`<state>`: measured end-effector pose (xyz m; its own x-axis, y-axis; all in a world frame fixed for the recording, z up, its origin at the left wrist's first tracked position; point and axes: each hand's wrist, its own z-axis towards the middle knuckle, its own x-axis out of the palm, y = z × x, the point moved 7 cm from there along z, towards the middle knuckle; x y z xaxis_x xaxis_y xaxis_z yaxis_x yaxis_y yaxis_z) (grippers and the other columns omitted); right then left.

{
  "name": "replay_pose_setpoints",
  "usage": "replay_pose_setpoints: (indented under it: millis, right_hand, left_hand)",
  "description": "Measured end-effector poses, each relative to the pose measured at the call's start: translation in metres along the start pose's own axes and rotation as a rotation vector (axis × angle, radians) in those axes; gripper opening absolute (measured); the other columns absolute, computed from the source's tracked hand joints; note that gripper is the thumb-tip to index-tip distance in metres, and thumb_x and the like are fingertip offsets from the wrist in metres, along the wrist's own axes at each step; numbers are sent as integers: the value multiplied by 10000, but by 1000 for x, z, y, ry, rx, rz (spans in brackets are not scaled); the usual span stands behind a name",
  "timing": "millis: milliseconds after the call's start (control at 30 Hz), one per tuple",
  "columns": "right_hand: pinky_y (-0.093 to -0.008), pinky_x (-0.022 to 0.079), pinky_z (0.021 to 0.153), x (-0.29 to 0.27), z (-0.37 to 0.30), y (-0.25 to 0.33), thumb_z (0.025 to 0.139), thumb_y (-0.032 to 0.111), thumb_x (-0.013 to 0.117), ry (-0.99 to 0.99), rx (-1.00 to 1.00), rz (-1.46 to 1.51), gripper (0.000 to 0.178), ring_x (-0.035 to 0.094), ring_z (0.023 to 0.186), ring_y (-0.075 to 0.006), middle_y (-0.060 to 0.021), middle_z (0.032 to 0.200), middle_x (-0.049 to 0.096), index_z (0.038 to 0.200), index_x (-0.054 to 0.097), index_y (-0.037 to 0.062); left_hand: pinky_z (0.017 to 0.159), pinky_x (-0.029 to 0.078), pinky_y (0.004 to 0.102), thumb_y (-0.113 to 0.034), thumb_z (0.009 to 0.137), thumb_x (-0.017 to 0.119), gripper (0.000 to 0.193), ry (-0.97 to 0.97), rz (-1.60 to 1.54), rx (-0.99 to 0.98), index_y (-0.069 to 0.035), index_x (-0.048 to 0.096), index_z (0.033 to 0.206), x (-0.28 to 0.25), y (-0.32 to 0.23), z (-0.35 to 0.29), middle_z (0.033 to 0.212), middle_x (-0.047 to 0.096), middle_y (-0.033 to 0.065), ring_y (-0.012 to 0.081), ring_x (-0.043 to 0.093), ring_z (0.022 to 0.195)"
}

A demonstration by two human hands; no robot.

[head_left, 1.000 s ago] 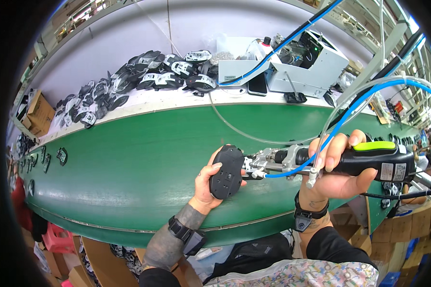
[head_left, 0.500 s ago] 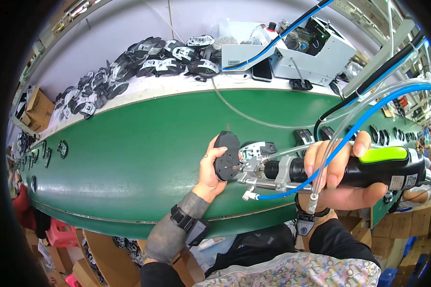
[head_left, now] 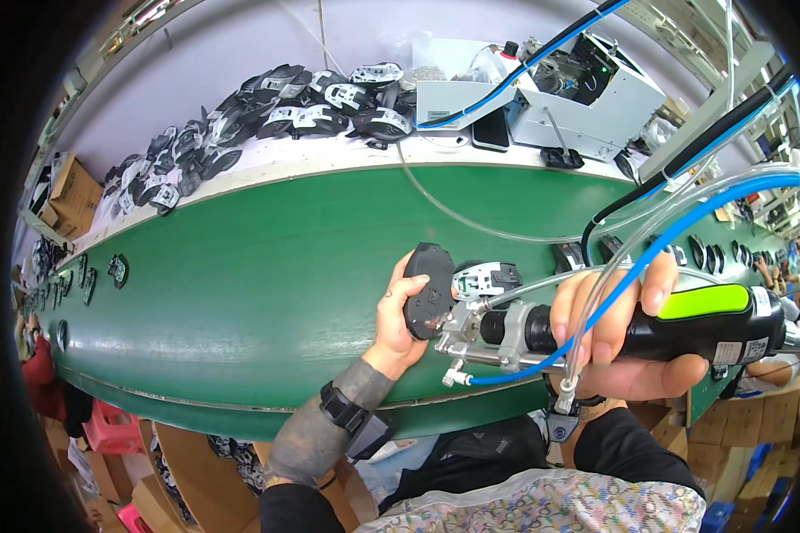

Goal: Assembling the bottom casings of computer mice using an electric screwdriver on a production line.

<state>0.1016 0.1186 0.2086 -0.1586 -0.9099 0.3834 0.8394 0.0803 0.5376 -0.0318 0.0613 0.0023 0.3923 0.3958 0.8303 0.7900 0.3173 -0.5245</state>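
My left hand (head_left: pixel 394 322) is closed around a black computer mouse (head_left: pixel 428 286), its flat underside turned toward the right. In my right hand (head_left: pixel 606 330) is a black electric screwdriver (head_left: pixel 698 336) with a bright green lever (head_left: pixel 704 302), held nearly level. The screwdriver's metal nose (head_left: pixel 460 327) points left and meets the lower part of the mouse's underside; whether the bit sits in a screw hole I cannot tell. Just beyond the nose, a half-assembled mouse (head_left: pixel 489 279) with white and grey inner parts lies on the green conveyor belt (head_left: pixel 267 293).
A blue air hose (head_left: pixel 631 289) and clear tubing loop over my right hand. Many mouse shells (head_left: pixel 316 115) are heaped on the white ledge behind the belt, beside a grey machine (head_left: pixel 569 124) and a phone (head_left: pixel 490 130). More mice (head_left: pixel 567 258) line the belt's right side; circuit boards (head_left: pixel 118 271) lie far left.
The screwdriver and my right hand have shifted slightly left and the nose a little lower, closer against the mouse. My left hand keeps its grip with a small shift right.
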Motion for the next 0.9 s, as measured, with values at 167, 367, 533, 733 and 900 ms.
replay_pose_setpoints:
  millis: [167,367,533,733,900]
  right_hand:
    - [-302,432,581,4,1,5,809,527,588,33,-35,34,562,576,592,-195,-54,670,552,1036,366,64]
    - [-302,444,574,-1,2,1,816,537,571,-15,-24,17,584,578,596,-189,-52,671,541,1074,359,57]
    - [-305,452,569,-9,4,15,821,555,548,-24,-80,5,594,580,617,-204,-52,673,537,1087,357,59]
    - [-286,439,586,-12,3,3,823,553,546,-23,-67,28,583,574,610,-200,-58,675,536,1068,366,56]
    - [-324,445,617,-14,0,-1,826,548,541,-21,18,-26,557,550,582,-171,-38,665,537,1077,374,79]
  left_hand:
    - [655,518,327,-180,780,481,522,26,-67,-9,-43,366,1270,9,9,-8,1064,516,149,247,593,814]
    - [654,536,387,-195,795,503,501,-139,148,173,-74,372,1263,-17,-20,4,1045,516,133,255,594,817]
    - [653,522,401,-226,795,494,405,-148,60,183,-55,463,1160,-23,-33,17,1002,542,116,249,587,829]
    - [688,532,415,-209,778,493,507,-47,6,166,-61,390,1252,-17,-30,9,1087,513,120,247,587,850]
    - [696,530,429,-218,775,478,504,-3,-27,149,-57,397,1246,-11,-27,8,1114,513,128,262,588,868]
